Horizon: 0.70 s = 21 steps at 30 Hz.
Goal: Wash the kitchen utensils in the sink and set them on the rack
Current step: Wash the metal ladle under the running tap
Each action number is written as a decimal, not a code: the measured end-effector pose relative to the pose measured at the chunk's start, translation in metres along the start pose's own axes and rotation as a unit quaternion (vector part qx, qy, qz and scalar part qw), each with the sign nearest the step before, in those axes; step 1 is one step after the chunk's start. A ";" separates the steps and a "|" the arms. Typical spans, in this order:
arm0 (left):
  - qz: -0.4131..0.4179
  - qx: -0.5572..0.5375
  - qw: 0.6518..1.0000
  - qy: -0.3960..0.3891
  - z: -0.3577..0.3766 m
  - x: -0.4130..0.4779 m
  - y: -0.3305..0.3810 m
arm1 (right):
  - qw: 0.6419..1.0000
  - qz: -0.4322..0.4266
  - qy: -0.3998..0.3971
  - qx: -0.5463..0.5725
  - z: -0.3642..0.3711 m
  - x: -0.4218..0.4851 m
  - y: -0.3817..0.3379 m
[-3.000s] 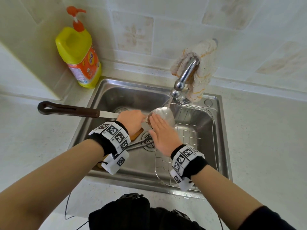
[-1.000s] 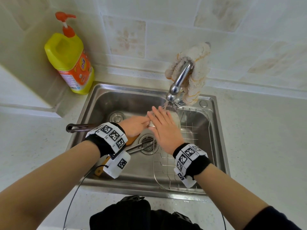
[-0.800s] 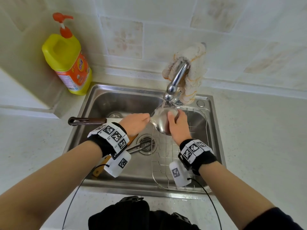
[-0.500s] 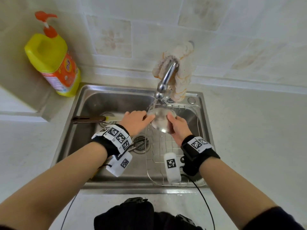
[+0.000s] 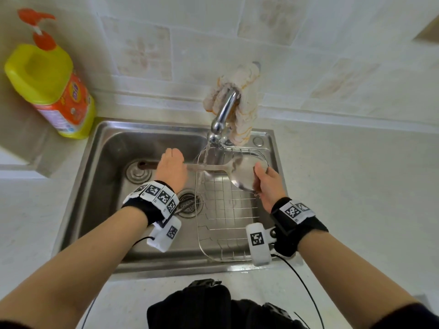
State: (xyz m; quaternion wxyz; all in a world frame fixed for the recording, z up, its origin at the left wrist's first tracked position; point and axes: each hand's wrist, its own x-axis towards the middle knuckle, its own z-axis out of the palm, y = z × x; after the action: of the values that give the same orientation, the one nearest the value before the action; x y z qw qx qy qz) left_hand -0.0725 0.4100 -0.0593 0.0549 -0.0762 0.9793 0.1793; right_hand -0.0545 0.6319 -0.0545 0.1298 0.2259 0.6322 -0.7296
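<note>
Far to the left of the tap (image 5: 224, 112), a yellow soap bottle (image 5: 51, 77) stands on the counter by the back corner of the sink (image 5: 111, 143), out of the way of the washing.

Below and left of the tap, the left hand (image 5: 171, 168) is curled round the ladle (image 5: 242, 173) where its dark grip meets the metal shaft; the end of the grip sticks out to the left of the knuckles. This hold appears to keep the long ladle level across the basin. In front of that hand the drain (image 5: 190, 203) lies open in the sink floor, with a small metal piece on it that is too hidden to name.

Straight under the spout, a thin stream of water (image 5: 206, 153) falls on the shaft, so the rinse seems to be under way. A cloth (image 5: 247, 100) hangs over the tap's neck.

Below and right of the tap, the ladle's bowl hangs above the back of the wire rack (image 5: 228, 222), which sits in the right half of the sink. The right hand (image 5: 269, 184) grasps the bowl at its right edge, thumb on the rim, fingers beneath, probably to turn or steady it. The ladle thus spans between the two hands, not yet set down on the rack.
</note>
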 end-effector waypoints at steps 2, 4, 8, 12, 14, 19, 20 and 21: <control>-0.074 -0.126 0.989 -0.040 -0.010 -0.007 -0.002 | 0.999 -0.010 -0.029 -0.012 0.016 0.000 -0.008; -0.116 -0.215 0.963 -0.112 -0.015 -0.012 0.002 | 0.998 -0.015 -0.054 -0.014 0.028 0.001 -0.014; -0.123 -0.473 0.862 -0.137 -0.030 -0.024 0.017 | 0.991 -0.020 -0.131 -0.004 0.048 -0.009 -0.024; -0.148 -0.618 0.772 -0.008 -0.043 -0.023 0.012 | 0.987 -0.022 -0.160 -0.017 0.042 -0.016 -0.037; -0.199 -0.658 0.724 0.056 -0.050 -0.021 0.003 | 0.987 -0.019 -0.159 -0.016 0.027 -0.016 -0.045; -0.223 -0.723 0.654 -0.021 -0.054 -0.032 0.039 | 0.989 -0.028 -0.145 0.003 -0.004 -0.023 -0.051; -0.223 -0.735 0.638 -0.060 -0.051 -0.038 0.055 | 0.990 -0.030 -0.141 -0.006 -0.006 -0.024 -0.049; -0.228 -0.744 0.622 -0.087 -0.050 -0.044 0.067 | 0.990 -0.035 -0.136 -0.018 -0.007 -0.028 -0.049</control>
State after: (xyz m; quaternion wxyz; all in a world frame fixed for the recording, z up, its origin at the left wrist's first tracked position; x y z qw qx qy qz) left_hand -0.0450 0.4596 0.0159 0.1039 -0.2961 0.4531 0.8344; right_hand -0.0524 0.6438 0.0007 0.1935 0.1001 0.6293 -0.7461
